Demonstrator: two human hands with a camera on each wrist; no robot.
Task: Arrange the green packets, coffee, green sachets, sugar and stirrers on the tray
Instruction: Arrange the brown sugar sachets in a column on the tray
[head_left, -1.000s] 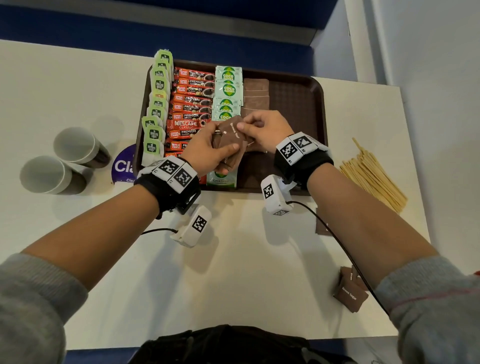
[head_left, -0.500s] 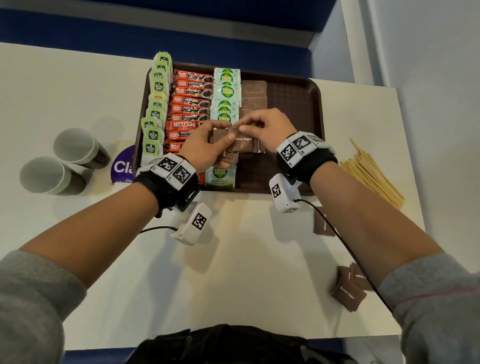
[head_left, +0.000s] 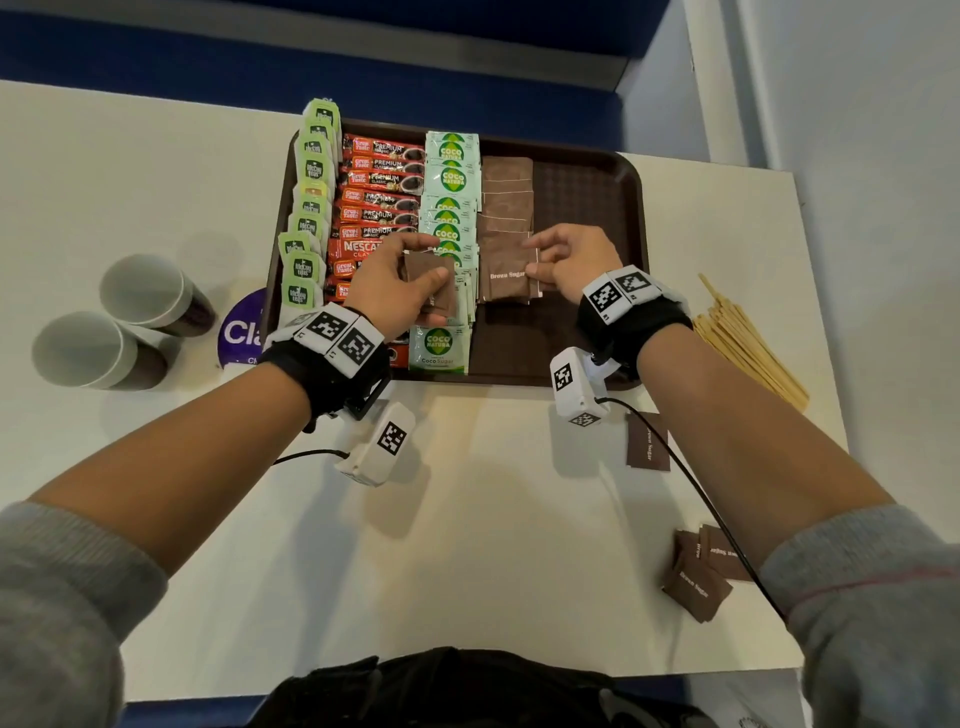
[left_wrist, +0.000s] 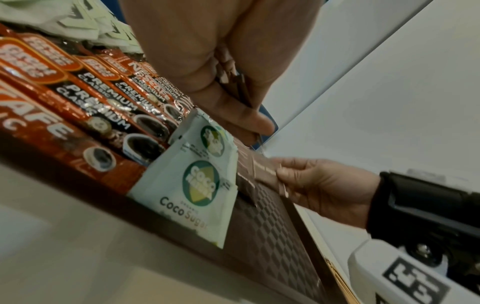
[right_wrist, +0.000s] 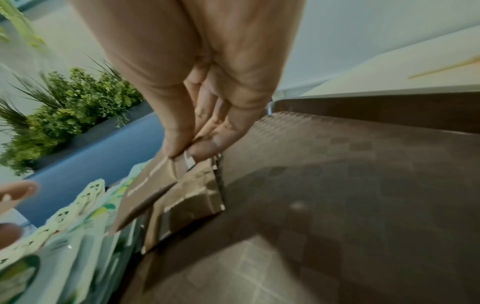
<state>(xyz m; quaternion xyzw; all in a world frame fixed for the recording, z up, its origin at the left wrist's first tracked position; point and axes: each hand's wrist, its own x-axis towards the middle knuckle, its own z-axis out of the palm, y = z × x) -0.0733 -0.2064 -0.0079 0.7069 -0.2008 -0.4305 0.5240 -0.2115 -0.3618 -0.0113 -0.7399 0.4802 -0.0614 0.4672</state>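
On the tray (head_left: 631, 218), sugar is being laid: the right hand (head_left: 574, 262) pinches a sachet (head_left: 506, 278) into the column; the left hand (head_left: 395, 283) grips spares (head_left: 434, 283), probably fed across next.

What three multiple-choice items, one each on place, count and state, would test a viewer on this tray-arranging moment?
1. Where does the bundle of wooden stirrers lie?
A. on the tray
B. on the table right of the tray
C. in a cup

2. How many paper cups stand left of the tray?
A. one
B. two
C. four

3. What is the right hand doing?
A. pinching a brown sugar packet
B. resting flat on the table
C. holding a cup

Key: 1 B, they lie on white tabletop beyond the tray's rim; 2 B, two rims show; 3 A, thumb and finger close on the packet's edge.
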